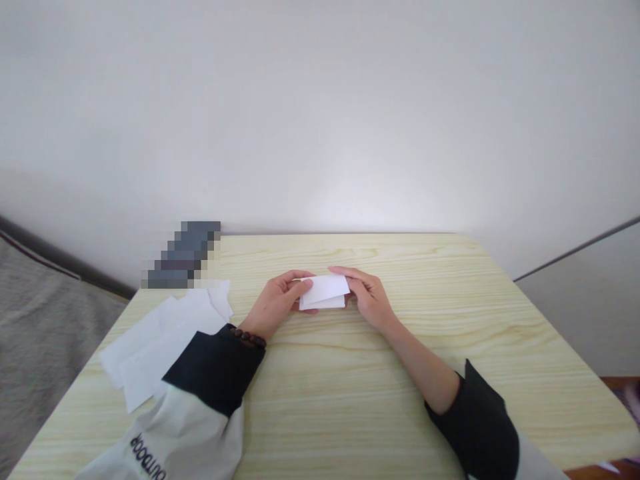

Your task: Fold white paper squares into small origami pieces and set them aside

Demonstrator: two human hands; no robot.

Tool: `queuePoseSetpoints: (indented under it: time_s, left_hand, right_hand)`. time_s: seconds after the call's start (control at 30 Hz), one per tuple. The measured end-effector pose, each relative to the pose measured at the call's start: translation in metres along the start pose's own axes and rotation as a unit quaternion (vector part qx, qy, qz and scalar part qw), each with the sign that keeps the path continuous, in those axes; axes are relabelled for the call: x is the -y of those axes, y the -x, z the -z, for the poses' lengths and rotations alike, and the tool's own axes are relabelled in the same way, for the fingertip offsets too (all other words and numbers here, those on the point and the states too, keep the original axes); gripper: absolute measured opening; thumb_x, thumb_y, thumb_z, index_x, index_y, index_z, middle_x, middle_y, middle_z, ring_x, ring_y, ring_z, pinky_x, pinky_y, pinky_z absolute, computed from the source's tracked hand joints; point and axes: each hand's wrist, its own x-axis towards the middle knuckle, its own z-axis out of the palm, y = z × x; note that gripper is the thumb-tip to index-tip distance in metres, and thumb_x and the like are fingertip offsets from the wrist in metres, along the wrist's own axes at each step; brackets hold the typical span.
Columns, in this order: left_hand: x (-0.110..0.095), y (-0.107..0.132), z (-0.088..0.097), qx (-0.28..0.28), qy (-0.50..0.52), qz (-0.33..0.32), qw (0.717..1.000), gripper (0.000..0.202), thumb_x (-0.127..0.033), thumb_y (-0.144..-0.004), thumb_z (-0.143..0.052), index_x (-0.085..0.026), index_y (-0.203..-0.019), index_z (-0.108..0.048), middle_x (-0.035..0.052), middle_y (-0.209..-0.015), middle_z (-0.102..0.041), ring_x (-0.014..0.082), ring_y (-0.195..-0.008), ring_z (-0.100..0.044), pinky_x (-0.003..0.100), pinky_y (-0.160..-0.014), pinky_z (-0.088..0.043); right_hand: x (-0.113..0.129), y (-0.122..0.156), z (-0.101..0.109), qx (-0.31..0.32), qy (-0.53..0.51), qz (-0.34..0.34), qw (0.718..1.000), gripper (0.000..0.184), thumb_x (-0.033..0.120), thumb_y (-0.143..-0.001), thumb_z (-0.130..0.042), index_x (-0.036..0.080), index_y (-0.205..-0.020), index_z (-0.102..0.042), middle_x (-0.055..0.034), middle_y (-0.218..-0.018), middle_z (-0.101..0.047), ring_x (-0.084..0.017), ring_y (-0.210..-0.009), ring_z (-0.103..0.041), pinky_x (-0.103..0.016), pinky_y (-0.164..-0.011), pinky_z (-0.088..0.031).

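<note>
A small folded piece of white paper (325, 288) is held between both hands over the middle of the table. My left hand (286, 297) pinches its left end, thumb on top and fingers beneath. At the right end, my right hand (367, 293) grips the paper with its index finger stretched along the upper edge. The top flap lies at a slight slant, so a lower layer shows below it. Part of the fingers of each hand is hidden behind the paper.
Several loose white sheets (165, 333) overlap on the left of the pale wood-grain table (340, 400), partly under my left sleeve. A dark pixelated flat object (185, 257) lies at the back left. Behind the table stands a white wall (320, 120); grey fabric (45, 347) borders its left side.
</note>
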Motion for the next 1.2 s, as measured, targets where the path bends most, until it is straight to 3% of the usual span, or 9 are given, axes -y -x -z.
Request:
queuePoseSetpoints:
  time_s: [0.1,0.2,0.37,0.53,0.7,0.97,1.2]
  left_hand:
    - [-0.0021,0.0011,-0.0012,-0.01,-0.02,-0.006,1.0,0.037,-0.039,-0.07,-0.07,-0.016,-0.097,-0.061,0.0006,-0.073,-0.066,0.015,-0.066,-0.063,0.027,-0.06,-0.053]
    - [-0.0041,0.0021,-0.0018,-0.01,-0.039,-0.013,0.999,0.037,-0.04,-0.069,-0.071,-0.016,-0.095,-0.06,-0.0014,-0.066,-0.064,0.0132,-0.063,-0.06,0.024,-0.059,-0.051]
    - [-0.0047,0.0022,-0.0034,-0.025,-0.024,-0.014,0.999,0.04,-0.045,-0.066,-0.073,-0.017,-0.092,-0.061,-0.0008,-0.072,-0.066,0.0149,-0.069,-0.061,0.025,-0.062,-0.051]
    - [-0.0038,0.002,-0.004,-0.05,-0.037,-0.014,0.998,0.04,-0.051,-0.068,-0.069,-0.016,-0.088,-0.063,0.0,-0.073,-0.066,0.0152,-0.07,-0.061,0.025,-0.063,-0.052]
    - [-0.0013,0.0022,-0.0004,-0.059,-0.077,-0.041,0.994,0.04,-0.047,-0.069,-0.071,-0.015,-0.091,-0.064,-0.0005,-0.066,-0.066,0.0115,-0.06,-0.057,0.02,-0.055,-0.046]
    - [-0.0011,0.0049,0.0013,-0.049,-0.091,-0.057,0.993,0.036,-0.043,-0.07,-0.073,-0.015,-0.091,-0.066,-0.0033,-0.055,-0.061,0.0077,-0.05,-0.05,0.016,-0.048,-0.04]
    - [-0.0006,0.0035,-0.0004,-0.067,-0.048,-0.047,0.996,0.037,-0.048,-0.07,-0.071,-0.014,-0.084,-0.067,0.0,-0.066,-0.067,0.0106,-0.057,-0.057,0.019,-0.05,-0.044]
  right_hand:
    - [-0.0022,0.0005,-0.0006,0.01,-0.083,-0.045,0.995,0.04,0.039,-0.089,-0.039,0.02,-0.114,-0.064,-0.002,-0.073,-0.063,-0.013,-0.054,-0.057,-0.025,-0.047,-0.048]
    - [-0.0016,0.0,-0.0021,-0.002,-0.044,-0.044,0.998,0.04,0.048,-0.089,-0.043,0.018,-0.101,-0.066,-0.0005,-0.063,-0.058,-0.011,-0.046,-0.051,-0.023,-0.041,-0.042]
    - [0.0014,-0.0013,-0.0043,-0.01,-0.002,-0.048,0.999,0.028,0.044,-0.084,-0.054,0.017,-0.079,-0.064,0.001,-0.058,-0.055,-0.009,-0.044,-0.047,-0.021,-0.038,-0.038]
    - [0.0008,-0.0007,-0.0048,0.005,-0.018,-0.059,0.998,0.025,0.042,-0.082,-0.058,0.017,-0.082,-0.064,0.0002,-0.062,-0.058,-0.01,-0.048,-0.049,-0.02,-0.039,-0.04]
    - [0.0025,0.0002,-0.0053,0.016,-0.055,-0.04,0.998,0.028,0.039,-0.081,-0.059,0.017,-0.099,-0.063,0.0005,-0.067,-0.061,-0.008,-0.049,-0.049,-0.019,-0.042,-0.039]
    - [0.0039,-0.0003,-0.0063,0.002,-0.023,-0.044,0.999,0.025,0.04,-0.08,-0.061,0.017,-0.088,-0.066,0.0026,-0.058,-0.057,-0.007,-0.045,-0.044,-0.019,-0.042,-0.033]
    - [0.0047,0.0,-0.0062,-0.002,-0.041,-0.058,0.997,0.024,0.04,-0.079,-0.062,0.016,-0.082,-0.067,0.0016,-0.058,-0.06,-0.007,-0.045,-0.047,-0.019,-0.042,-0.037]
